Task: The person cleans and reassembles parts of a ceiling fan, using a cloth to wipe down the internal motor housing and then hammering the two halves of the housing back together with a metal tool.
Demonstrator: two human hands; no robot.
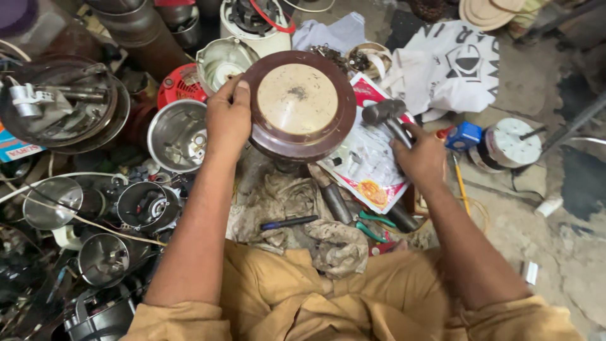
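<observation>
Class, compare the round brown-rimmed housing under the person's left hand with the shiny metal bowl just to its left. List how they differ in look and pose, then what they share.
The round housing is brown with a cream centre; the metal bowl is bare, shiny steel. The housing shows its closed, flat face; the bowl lies open, its inside and fittings visible. The left hand holds the housing's rim, while the bowl lies untouched. The right hand holds a hammer beside the housing, away from the bowl. Both are circular.

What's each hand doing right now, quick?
Left hand: closed on the rim of the round brown base, steadying it.
Right hand: closed around the handle of a hammer.
</observation>
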